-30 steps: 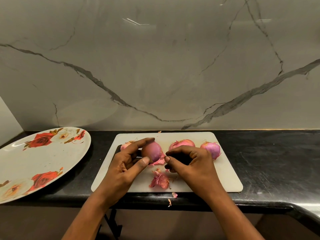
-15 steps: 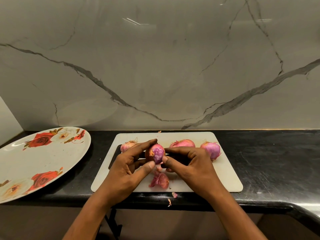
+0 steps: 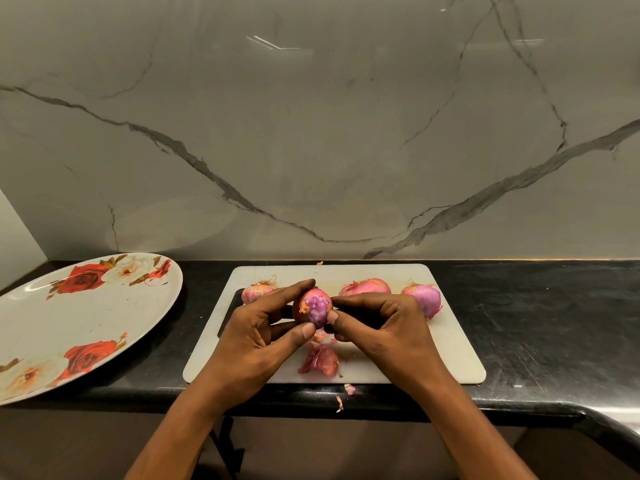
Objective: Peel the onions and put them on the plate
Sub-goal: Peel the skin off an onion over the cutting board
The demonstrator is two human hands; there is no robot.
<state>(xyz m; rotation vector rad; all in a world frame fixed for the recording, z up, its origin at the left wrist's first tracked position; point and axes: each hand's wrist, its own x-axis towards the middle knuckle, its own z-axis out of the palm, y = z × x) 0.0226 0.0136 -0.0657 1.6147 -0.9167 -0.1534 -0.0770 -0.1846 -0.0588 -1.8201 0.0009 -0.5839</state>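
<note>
Onion (image 3: 313,306): held just above the board (image 3: 450,355), over its middle, between both hands.

Left hand (image 3: 256,337) grips it with the forefinger over the top, the thumb beneath and the other fingers curled behind. Judged a cradle that steadies the bulb and lets it be turned.

Right hand (image 3: 384,327) pinches at the onion's right flank with thumb and forefinger tips, the remaining fingers curled in. Judged to be catching an edge of skin to strip. Whether a flap sits between the tips: cannot tell.

The facing side shows patchy purple flesh. Orange-brown dry skin is on the left side, round the root tuft. Peeling judged partly done.

Surroundings:
- Row along the board's far side: left onion (image 3: 258,292), mid onion (image 3: 365,286) and right onion (image 3: 424,299), each partly hidden behind the hands. The right one shows purple with pink skin hanging. The other two look pink-skinned.
- Peel heap (image 3: 320,362) on the board, just nearer than the hands.
- Two scraps (image 3: 349,389) on the counter (image 3: 536,323), beside the board's near edge.
- Plate (image 3: 52,323), rose pattern, well to the left on the counter, with no onions on it.

Between the hands and the plate lie the left onion and a strip of counter. Judged no bar to a lifted carry. The loose peel under the hands may scatter further.
</note>
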